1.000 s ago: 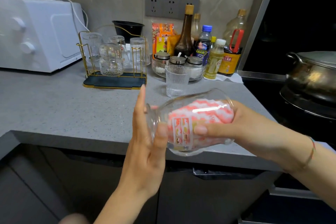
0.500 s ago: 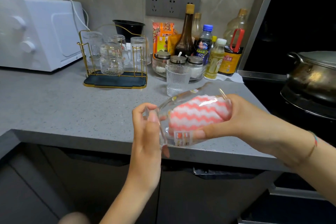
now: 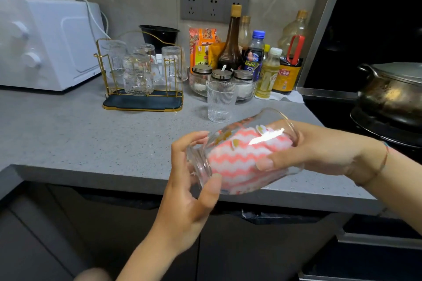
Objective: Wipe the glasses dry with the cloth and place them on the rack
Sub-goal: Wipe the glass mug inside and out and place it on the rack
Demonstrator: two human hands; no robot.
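Note:
A clear printed glass (image 3: 219,143) lies on its side in the air above the counter's front edge. My left hand (image 3: 189,191) grips its base, fingers and thumb curled round it. A pink-and-white zigzag cloth (image 3: 239,157) fills the glass. My right hand (image 3: 319,148) holds the cloth at the glass's mouth, thumb pressed along the outside. A ribbed glass (image 3: 220,101) stands upright on the counter behind. The gold wire rack (image 3: 141,104) on a dark tray holds several upturned glasses (image 3: 137,75).
A white microwave (image 3: 45,41) stands at the back left. Bottles and seasoning jars (image 3: 251,57) crowd the wall behind the ribbed glass. A steel pot (image 3: 392,93) sits on the dark stove at right. The grey counter (image 3: 68,139) ends just below my hands.
My left hand went from a flat palm against the glass's base to fingers curled round it. The glass has turned; its printed label has rotated out of sight.

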